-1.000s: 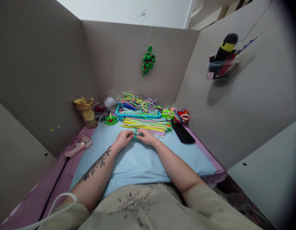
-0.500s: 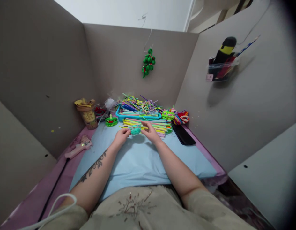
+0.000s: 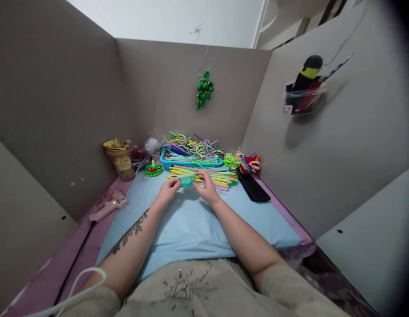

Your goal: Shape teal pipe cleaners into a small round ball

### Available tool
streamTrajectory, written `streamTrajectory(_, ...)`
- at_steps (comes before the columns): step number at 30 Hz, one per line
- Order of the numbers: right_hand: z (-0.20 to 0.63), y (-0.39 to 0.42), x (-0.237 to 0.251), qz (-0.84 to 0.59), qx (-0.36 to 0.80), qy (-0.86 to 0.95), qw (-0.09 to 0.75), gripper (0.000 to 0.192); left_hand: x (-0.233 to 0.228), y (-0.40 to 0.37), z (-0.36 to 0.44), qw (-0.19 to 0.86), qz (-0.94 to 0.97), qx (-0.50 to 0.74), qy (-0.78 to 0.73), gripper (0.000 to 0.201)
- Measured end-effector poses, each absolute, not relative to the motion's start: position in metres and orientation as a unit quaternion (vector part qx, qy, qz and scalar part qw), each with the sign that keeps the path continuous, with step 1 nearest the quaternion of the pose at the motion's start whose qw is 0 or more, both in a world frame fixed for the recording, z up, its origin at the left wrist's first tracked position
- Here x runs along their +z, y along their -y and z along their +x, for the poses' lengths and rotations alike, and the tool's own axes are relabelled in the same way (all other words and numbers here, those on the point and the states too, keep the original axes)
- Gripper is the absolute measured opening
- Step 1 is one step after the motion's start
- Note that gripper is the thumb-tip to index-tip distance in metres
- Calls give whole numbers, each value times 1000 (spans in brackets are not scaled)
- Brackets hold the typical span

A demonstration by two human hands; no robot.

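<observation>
Between my two hands, just above the blue table cover (image 3: 191, 220), is a small teal piece (image 3: 187, 181) that looks bent from fuzzy pipe cleaners. My left hand (image 3: 169, 190) pinches its left end with thumb and fingertips. My right hand (image 3: 207, 188) has its thumb and fingers closed around the right end. Right behind the hands lies a spread of straight pipe cleaners (image 3: 221, 177) in yellow, pink and green. A blue tray (image 3: 191, 164) heaped with many coloured pipe cleaners stands behind those.
Left are a green pipe-cleaner figure (image 3: 154, 169), a patterned cup (image 3: 123, 164) and a pink glue gun (image 3: 107, 209) with a black cord. Right lie a black phone-like slab (image 3: 254, 187), a lime-green figure (image 3: 231, 161) and a red striped one (image 3: 250, 164). Grey panels (image 3: 191, 88) surround the table.
My right hand's fingers have come in closer around the teal piece. My left hand keeps its pinch, and the view has tipped slightly.
</observation>
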State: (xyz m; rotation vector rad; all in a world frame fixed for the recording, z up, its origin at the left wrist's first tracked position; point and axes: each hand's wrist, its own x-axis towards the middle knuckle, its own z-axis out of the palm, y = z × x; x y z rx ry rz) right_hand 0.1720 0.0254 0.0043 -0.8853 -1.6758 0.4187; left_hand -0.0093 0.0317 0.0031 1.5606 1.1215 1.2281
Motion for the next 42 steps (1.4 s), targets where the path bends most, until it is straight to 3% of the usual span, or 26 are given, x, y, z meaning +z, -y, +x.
streamTrajectory(3,167,-27,1,-380,160,741,529,38,-1,-31,-7,307,681,479,-461,22)
streamTrajectory(7,166,-34,-7,-396,207,754,481,10,-3,-28,-5,232,730,440,-469,17)
streamTrajectory(12,170,-38,-10,-399,268,733,482,10,-9,-34,-10,237,721,453,-468,22)
streamTrajectory(21,175,-44,-16,-341,392,712,471,16,-11,-40,-11,248,713,473,-455,10)
streamTrajectory(25,176,-43,-18,-370,391,692,481,17,-9,-38,-10,264,706,470,-459,13)
streamTrajectory(31,174,-42,-15,-410,357,672,503,17,4,-21,-11,108,699,528,-469,13)
streamTrajectory(38,176,-43,-14,-403,348,674,513,20,-2,-15,-2,128,750,455,-462,18)
streamTrajectory(42,177,-42,-11,-387,362,693,489,23,-3,-16,0,156,741,436,-486,32)
